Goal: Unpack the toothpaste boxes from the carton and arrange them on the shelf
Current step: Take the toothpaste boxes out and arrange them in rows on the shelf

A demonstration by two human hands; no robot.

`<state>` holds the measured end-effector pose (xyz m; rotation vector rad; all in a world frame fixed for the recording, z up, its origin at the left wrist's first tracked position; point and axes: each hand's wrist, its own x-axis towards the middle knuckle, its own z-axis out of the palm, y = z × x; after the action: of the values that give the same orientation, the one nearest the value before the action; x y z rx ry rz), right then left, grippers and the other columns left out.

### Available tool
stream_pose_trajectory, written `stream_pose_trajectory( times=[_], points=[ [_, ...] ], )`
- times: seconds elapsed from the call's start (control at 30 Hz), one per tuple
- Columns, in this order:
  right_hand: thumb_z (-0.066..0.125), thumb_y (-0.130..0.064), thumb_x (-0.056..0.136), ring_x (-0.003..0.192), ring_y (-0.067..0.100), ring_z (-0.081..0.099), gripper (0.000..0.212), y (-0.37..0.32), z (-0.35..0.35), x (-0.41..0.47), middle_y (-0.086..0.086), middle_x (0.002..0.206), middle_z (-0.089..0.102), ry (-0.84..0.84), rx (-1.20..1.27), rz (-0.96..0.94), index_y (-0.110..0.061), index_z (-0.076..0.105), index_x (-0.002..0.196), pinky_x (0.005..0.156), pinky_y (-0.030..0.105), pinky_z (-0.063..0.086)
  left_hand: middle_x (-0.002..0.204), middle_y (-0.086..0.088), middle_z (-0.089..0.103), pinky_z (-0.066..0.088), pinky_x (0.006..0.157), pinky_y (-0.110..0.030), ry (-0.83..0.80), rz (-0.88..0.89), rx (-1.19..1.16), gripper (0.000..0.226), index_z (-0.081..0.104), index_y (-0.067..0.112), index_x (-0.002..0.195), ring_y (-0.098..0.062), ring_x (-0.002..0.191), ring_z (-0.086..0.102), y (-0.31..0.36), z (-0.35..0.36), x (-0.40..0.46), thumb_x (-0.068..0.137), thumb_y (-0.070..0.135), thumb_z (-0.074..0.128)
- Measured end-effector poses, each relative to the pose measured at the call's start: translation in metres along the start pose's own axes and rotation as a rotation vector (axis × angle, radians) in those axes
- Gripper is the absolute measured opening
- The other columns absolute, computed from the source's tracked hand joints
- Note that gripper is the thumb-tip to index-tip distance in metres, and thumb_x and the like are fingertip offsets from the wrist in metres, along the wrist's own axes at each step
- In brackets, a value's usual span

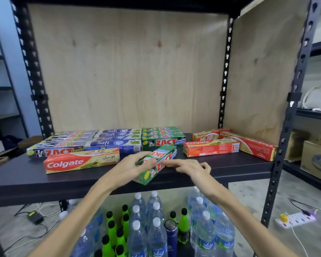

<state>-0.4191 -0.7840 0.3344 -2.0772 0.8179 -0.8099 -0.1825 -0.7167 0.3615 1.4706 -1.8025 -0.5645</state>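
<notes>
Two hands on green ZACT box (pixel 157 165) at shelf (pixel 230 169) near edge — left hand (pixel 132 165) grasping, right hand (pixel 191 168) released, fingertips steadying — apparently squaring it to the far green row.

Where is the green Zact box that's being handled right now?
Head view: the green Zact box lies angled at the shelf's front centre, right of the Colgate box, under both hands.

I count four silver Zact boxes (pixel 52 148) at the far left of my shelf (pixel 230 169), four blue Safi boxes (pixel 117 138) beside them, and three green Zact boxes (pixel 162 138) stacked behind a fourth green one (pixel 157 164) lying near. Four red Colgate boxes: one near left (pixel 80 161), three far right (pixel 211 147). Below, roughly a dozen water bottles (pixel 156 236) and about nine green bottles (pixel 112 232); some are hidden.
</notes>
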Motion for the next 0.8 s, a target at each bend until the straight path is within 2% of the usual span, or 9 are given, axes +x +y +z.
stream_pose_trajectory(
  times=[0.07,0.17,0.27,0.37,0.43,0.5,0.63,0.73,0.8],
  points=[
    [0.038,-0.026,0.100,0.132,-0.007,0.035,0.046,-0.006,0.005,0.004,-0.030,0.129,0.059,-0.028,-0.175,-0.065,-0.060,0.062,0.119,0.108,0.041,0.007,0.135,0.022,0.056,0.044,0.104,-0.026,-0.037,-0.034,-0.011,0.089,0.051,0.038,0.141,0.008,0.118,0.056,0.002,-0.006,0.001,0.067,0.086,0.061],
    [0.048,-0.035,0.101,0.133,-0.003,0.031,0.033,-0.003,0.001,0.010,-0.032,0.129,0.052,-0.036,-0.282,-0.110,-0.062,0.061,0.116,0.109,0.039,0.010,0.127,0.020,0.044,0.043,0.087,-0.016,-0.060,-0.107,0.059,0.071,0.047,0.043,0.135,0.013,0.103,0.055,0.004,-0.011,0.003,0.074,0.063,0.077],
    [0.058,-0.042,0.097,0.123,0.002,0.038,0.023,0.001,-0.009,0.017,-0.025,0.123,0.051,0.171,-0.403,-0.229,-0.050,0.062,0.118,0.108,0.041,0.029,0.131,0.020,0.043,0.042,0.082,-0.013,-0.045,-0.143,0.129,0.063,0.046,0.044,0.140,0.007,0.108,0.053,0.001,-0.015,0.006,0.084,0.047,0.074],
    [0.055,-0.064,0.091,0.127,0.008,0.031,0.054,-0.002,-0.029,0.039,-0.012,0.137,0.044,0.241,-0.629,-0.277,-0.040,0.047,0.139,0.109,0.040,0.032,0.131,0.023,0.050,0.043,0.087,-0.014,0.044,-0.064,0.375,0.060,0.049,0.042,0.137,0.006,0.113,0.051,0.003,-0.025,0.005,0.083,0.055,0.071],
    [0.052,-0.075,0.086,0.136,0.018,0.027,0.079,-0.006,-0.041,0.058,-0.004,0.151,0.037,0.156,-0.755,-0.191,-0.037,0.030,0.152,0.114,0.044,0.029,0.120,0.023,0.056,0.045,0.089,-0.018,0.115,-0.014,0.529,0.054,0.055,0.040,0.126,0.003,0.110,0.052,0.002,-0.032,0.003,0.080,0.062,0.071],
    [0.052,-0.074,0.086,0.142,0.026,0.022,0.086,-0.013,-0.045,0.071,0.000,0.159,0.031,0.026,-0.759,-0.080,-0.037,0.020,0.157,0.117,0.048,0.023,0.107,0.022,0.057,0.048,0.088,-0.028,0.186,0.002,0.671,0.055,0.059,0.038,0.117,-0.001,0.103,0.050,-0.003,-0.037,-0.001,0.075,0.074,0.065],
    [0.055,-0.069,0.089,0.140,0.020,0.033,0.071,-0.010,-0.047,0.089,-0.004,0.153,0.045,-0.070,-0.779,-0.134,-0.037,0.039,0.150,0.118,0.049,0.016,0.099,0.022,0.058,0.045,0.085,-0.033,0.238,-0.024,0.782,0.075,0.062,0.037,0.113,-0.004,0.096,0.047,-0.015,-0.042,-0.001,0.068,0.093,0.041],
    [0.068,-0.063,0.084,0.125,0.016,0.052,0.059,-0.005,-0.058,0.098,-0.008,0.138,0.060,0.041,-0.644,-0.209,-0.035,0.058,0.135,0.110,0.043,0.035,0.106,0.018,0.059,0.042,0.091,-0.035,0.321,-0.023,0.726,0.075,0.061,0.037,0.121,-0.007,0.103,0.047,-0.017,-0.046,0.012,0.071,0.091,0.046],
    [0.074,-0.055,0.082,0.105,0.009,0.061,0.052,-0.007,-0.068,0.107,-0.008,0.127,0.065,0.130,-0.481,-0.239,-0.032,0.063,0.127,0.094,0.033,0.047,0.110,0.018,0.057,0.042,0.090,-0.032,0.408,-0.003,0.593,0.062,0.062,0.034,0.124,-0.008,0.106,0.050,-0.012,-0.048,0.026,0.077,0.074,0.062]
  ],
)
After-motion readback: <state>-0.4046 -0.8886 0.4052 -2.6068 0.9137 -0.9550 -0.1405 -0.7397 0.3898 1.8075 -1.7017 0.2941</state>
